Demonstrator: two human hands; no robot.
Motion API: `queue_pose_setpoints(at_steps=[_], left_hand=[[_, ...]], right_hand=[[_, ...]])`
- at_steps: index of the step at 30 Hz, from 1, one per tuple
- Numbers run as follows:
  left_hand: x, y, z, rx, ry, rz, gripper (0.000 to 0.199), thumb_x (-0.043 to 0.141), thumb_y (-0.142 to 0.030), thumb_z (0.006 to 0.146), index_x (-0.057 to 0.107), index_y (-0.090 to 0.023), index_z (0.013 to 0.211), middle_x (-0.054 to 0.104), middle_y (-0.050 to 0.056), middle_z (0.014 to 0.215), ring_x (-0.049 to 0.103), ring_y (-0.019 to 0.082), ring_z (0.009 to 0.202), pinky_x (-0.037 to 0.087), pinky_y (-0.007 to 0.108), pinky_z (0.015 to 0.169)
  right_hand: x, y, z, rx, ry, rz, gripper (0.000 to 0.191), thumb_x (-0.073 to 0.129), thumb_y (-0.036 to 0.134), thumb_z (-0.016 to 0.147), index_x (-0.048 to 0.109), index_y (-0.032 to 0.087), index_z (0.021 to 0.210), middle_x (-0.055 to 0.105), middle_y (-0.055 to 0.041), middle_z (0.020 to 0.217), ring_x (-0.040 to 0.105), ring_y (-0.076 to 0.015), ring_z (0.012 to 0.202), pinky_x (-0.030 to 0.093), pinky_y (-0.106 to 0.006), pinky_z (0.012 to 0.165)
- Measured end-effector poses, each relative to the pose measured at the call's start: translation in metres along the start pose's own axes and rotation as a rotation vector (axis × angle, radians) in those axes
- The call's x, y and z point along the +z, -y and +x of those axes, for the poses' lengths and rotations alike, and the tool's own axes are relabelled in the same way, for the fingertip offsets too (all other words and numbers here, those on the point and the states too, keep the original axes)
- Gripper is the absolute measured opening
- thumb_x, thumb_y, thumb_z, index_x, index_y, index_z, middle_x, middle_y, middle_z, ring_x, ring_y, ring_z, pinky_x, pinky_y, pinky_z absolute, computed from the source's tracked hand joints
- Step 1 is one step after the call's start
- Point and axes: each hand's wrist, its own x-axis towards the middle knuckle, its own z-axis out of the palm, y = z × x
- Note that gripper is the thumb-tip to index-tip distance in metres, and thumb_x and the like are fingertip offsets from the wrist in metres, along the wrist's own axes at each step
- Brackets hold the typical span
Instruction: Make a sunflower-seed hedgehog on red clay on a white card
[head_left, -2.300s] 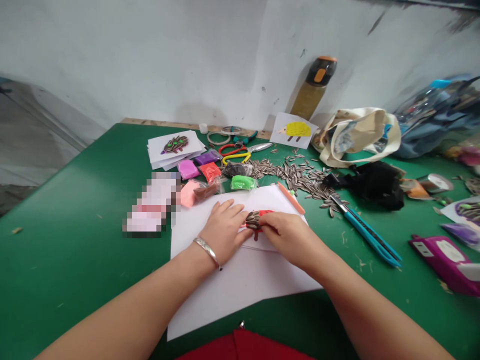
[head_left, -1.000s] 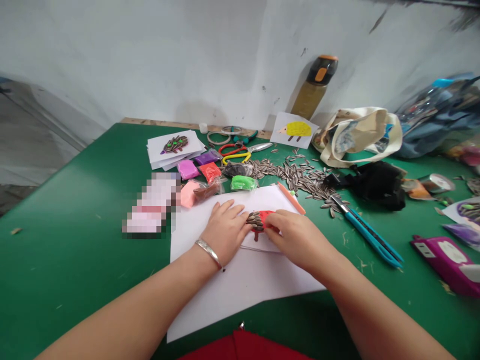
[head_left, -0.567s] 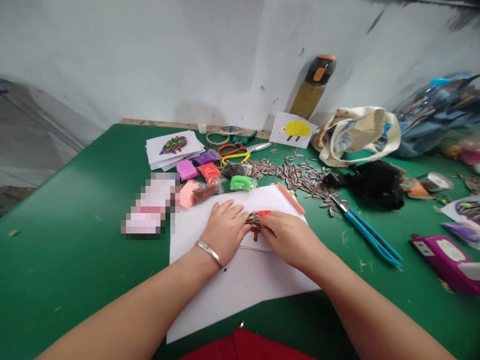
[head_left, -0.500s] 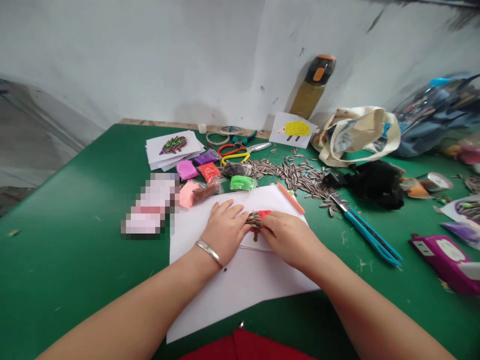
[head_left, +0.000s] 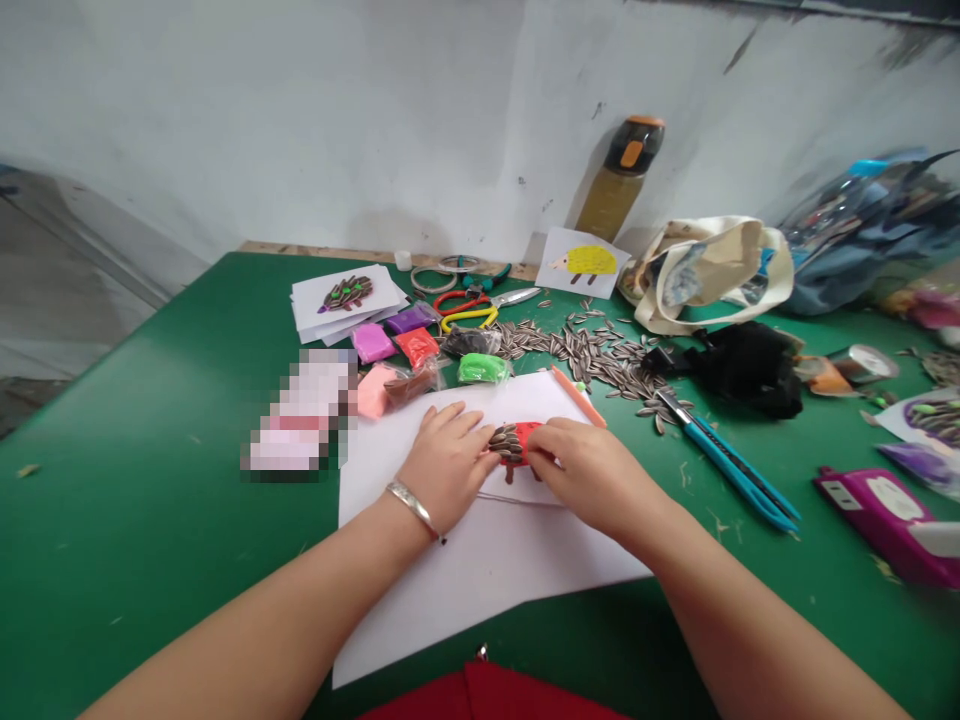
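Note:
A red clay figure (head_left: pixel 527 432) with brown legs lies on white paper (head_left: pixel 450 580), its left part covered with overlapping striped seeds (head_left: pixel 507 442). My left hand (head_left: pixel 448 465) rests on the paper with fingers spread, its fingertips at the figure's left edge. Over the right part of the figure, my right hand (head_left: pixel 589 468) has its thumb and fingers pinched together; whatever is between them is hidden. A loose heap of sunflower seeds (head_left: pixel 600 352) lies behind the paper. Near its upper right edge is an orange stick (head_left: pixel 579 397).
Bags of coloured clay (head_left: pixel 484 368), scissors (head_left: pixel 471 312) and finished seed pictures (head_left: pixel 349 295) lie behind. A yellow hedgehog drawing (head_left: pixel 581 262) and a bottle (head_left: pixel 615 178) lean at the wall. Rightward are a blue cutter (head_left: pixel 739 470), black bag (head_left: pixel 750 368) and purple case (head_left: pixel 892 520).
My right hand has shifted slightly right, showing more of the seeds and red clay. My left hand stays almost in place, and the view has moved a little.

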Motion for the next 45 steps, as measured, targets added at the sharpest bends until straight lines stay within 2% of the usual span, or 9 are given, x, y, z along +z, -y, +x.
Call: queue_pose_setpoints(at_steps=[5, 12, 22, 29, 39, 45], left_hand=[[0.006, 0.001, -0.001, -0.009, -0.025, 0.034, 0.021, 0.052, -0.027, 0.09, 0.064, -0.02, 0.105, 0.061, 0.009, 0.116, 0.046, 0.03, 0.115, 0.032, 0.05, 0.098], [0.001, -0.002, 0.0, 0.001, -0.002, 0.015, 0.022, 0.05, -0.028, 0.091, 0.062, -0.018, 0.106, 0.063, 0.01, 0.112, 0.048, 0.029, 0.112, 0.034, 0.05, 0.097], [0.003, -0.001, 0.0, 0.009, -0.003, 0.056, 0.02, 0.049, -0.027, 0.091, 0.063, -0.019, 0.103, 0.062, 0.01, 0.113, 0.047, 0.029, 0.113, 0.034, 0.049, 0.096], [0.007, -0.001, -0.001, -0.009, -0.015, 0.045, 0.02, 0.05, -0.026, 0.091, 0.064, -0.018, 0.104, 0.062, 0.01, 0.115, 0.046, 0.03, 0.115, 0.033, 0.05, 0.097], [0.008, -0.001, -0.001, 0.0, -0.031, 0.071, 0.024, 0.046, -0.029, 0.094, 0.064, -0.017, 0.104, 0.063, 0.01, 0.112, 0.047, 0.029, 0.112, 0.033, 0.049, 0.096], [0.008, -0.001, -0.001, 0.008, -0.035, 0.067, 0.023, 0.048, -0.028, 0.093, 0.063, -0.016, 0.107, 0.062, 0.011, 0.113, 0.047, 0.029, 0.112, 0.034, 0.05, 0.096]], right_hand=[[0.007, 0.0, 0.002, -0.046, 0.003, 0.02, 0.023, 0.043, 0.019, 0.091, 0.066, 0.02, 0.087, 0.064, -0.0038, 0.084, 0.057, -0.0149, 0.08, 0.037, -0.025, 0.069], [-0.001, -0.006, 0.004, 0.057, -0.045, 0.007, 0.026, 0.043, 0.022, 0.091, 0.061, 0.019, 0.072, 0.059, -0.003, 0.077, 0.056, -0.0142, 0.072, 0.037, -0.026, 0.066], [0.008, -0.009, 0.009, 0.038, -0.078, -0.054, 0.028, 0.039, 0.019, 0.091, 0.061, 0.019, 0.073, 0.056, -0.0036, 0.076, 0.055, -0.0146, 0.074, 0.037, -0.026, 0.069], [0.016, -0.01, 0.011, -0.008, -0.077, -0.045, 0.026, 0.041, 0.019, 0.091, 0.064, 0.018, 0.078, 0.055, -0.0035, 0.078, 0.052, -0.0123, 0.07, 0.034, -0.025, 0.063], [0.014, -0.004, 0.011, 0.04, -0.057, -0.039, 0.029, 0.039, 0.019, 0.093, 0.064, 0.018, 0.078, 0.055, -0.0036, 0.079, 0.052, -0.0115, 0.068, 0.035, -0.025, 0.063], [0.01, -0.007, 0.01, 0.058, -0.114, -0.118, 0.03, 0.038, 0.019, 0.092, 0.064, 0.019, 0.078, 0.056, -0.0046, 0.078, 0.054, -0.0147, 0.075, 0.037, -0.026, 0.065]])
